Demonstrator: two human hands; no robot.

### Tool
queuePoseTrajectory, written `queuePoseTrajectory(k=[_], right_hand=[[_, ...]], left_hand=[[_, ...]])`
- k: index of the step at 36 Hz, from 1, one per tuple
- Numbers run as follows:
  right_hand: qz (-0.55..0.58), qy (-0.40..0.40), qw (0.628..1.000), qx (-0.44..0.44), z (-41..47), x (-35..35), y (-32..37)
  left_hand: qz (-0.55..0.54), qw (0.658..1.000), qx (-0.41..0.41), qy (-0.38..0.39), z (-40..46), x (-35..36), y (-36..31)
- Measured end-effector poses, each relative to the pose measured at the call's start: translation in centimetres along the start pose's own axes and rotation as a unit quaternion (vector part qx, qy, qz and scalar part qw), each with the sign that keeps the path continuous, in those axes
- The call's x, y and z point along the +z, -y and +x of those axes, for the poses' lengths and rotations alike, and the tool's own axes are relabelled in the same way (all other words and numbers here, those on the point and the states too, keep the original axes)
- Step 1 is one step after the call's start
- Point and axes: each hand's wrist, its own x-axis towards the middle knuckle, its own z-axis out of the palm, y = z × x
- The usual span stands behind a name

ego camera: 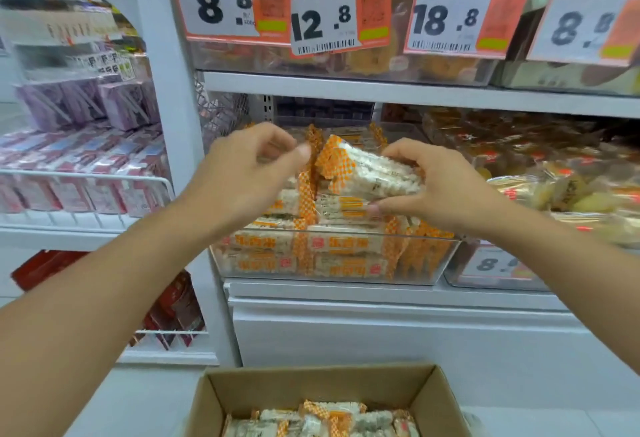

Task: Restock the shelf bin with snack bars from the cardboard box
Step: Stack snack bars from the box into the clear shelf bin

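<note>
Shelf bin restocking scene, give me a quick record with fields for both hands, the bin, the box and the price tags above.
right hand: grips a stack of snack bars above the bin
left hand: fingers curled beside the stack, contact unclear
clear shelf bin: holds layered orange-and-white bars
cardboard box: open, below the shelf, bars remain inside
price tags: on the shelf above; 8.8, 12.8, 18.8, 8.8

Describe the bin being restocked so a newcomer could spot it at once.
Find the white shelf upright; immediately right of it, on the middle shelf, sits the clear bin. Unlike the brownish packets in the neighbouring bin, it holds white snack bars with orange checkered ends.
</note>
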Motion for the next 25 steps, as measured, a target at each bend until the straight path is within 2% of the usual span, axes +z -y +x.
queuePoseTrajectory(k=[2, 3, 5, 8, 14, 18, 25], right_hand=[[-0.038, 0.006, 0.999, 0.027, 1.2, 0.3, -0.2], [-0.056, 0.009, 0.998, 0.041, 1.9, 0.5, -0.3], [-0.078, 0.025, 0.995, 0.062, 3.3, 0.6, -0.3], [-0.106, 0.063, 0.990, 0.072, 4.8, 1.4, -0.7], [-0.191, 0.084, 0.977, 0.034, 6.2, 2.7, -1.9], [-0.211, 0.145, 0.967, 0.005, 7.2, 3.0, -2.4], [-0.205, 0.192, 0.958, 0.052, 8.1, 3.2, -1.7]], left_hand=[[0.216, 0.972, 0.082, 0.036, 0.1, -0.6, 2.0], [0.267, 0.957, 0.090, 0.065, 0.2, -0.7, 2.8], [0.319, 0.939, 0.075, 0.104, 0.4, -0.5, 4.2], [0.399, 0.906, 0.080, 0.116, 0.5, 0.1, 5.4], [0.417, 0.897, 0.102, 0.104, 0.6, 0.4, 6.2], [0.417, 0.897, 0.102, 0.107, 0.4, 0.3, 6.2], [0.430, 0.892, 0.084, 0.110, 0.4, 0.7, 5.9]])
